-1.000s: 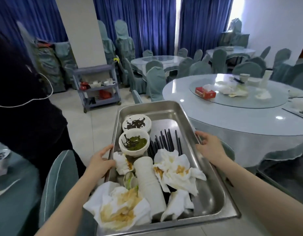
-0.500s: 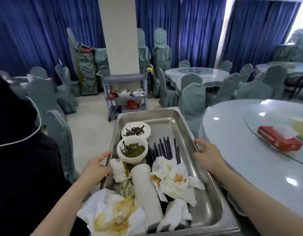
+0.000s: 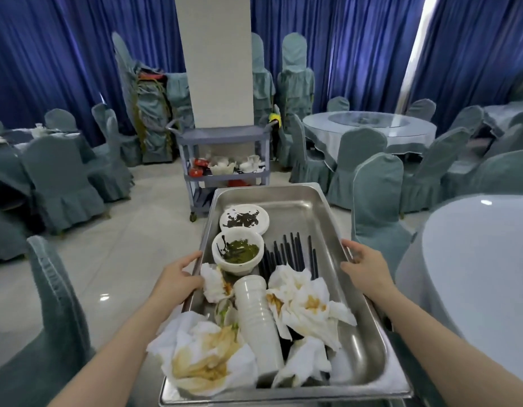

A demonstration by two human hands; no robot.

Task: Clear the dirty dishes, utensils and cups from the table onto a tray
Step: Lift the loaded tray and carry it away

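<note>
Gripping the steel tray (image 3: 310, 198) rims, left hand (image 3: 178, 277) and right hand (image 3: 368, 267) curl tight.

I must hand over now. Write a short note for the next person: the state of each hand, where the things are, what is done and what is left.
Left hand grips the left rim of the tray; right hand grips the right rim. The tray is carried in the air.
On the tray: plate, bowl, chopsticks, stacked cups lying down, dirty napkins.
Done: these things are loaded.
Left: probably set the tray down, perhaps at the cart straight ahead. Whether dishes remain on the table at the right cannot be seen.
</note>
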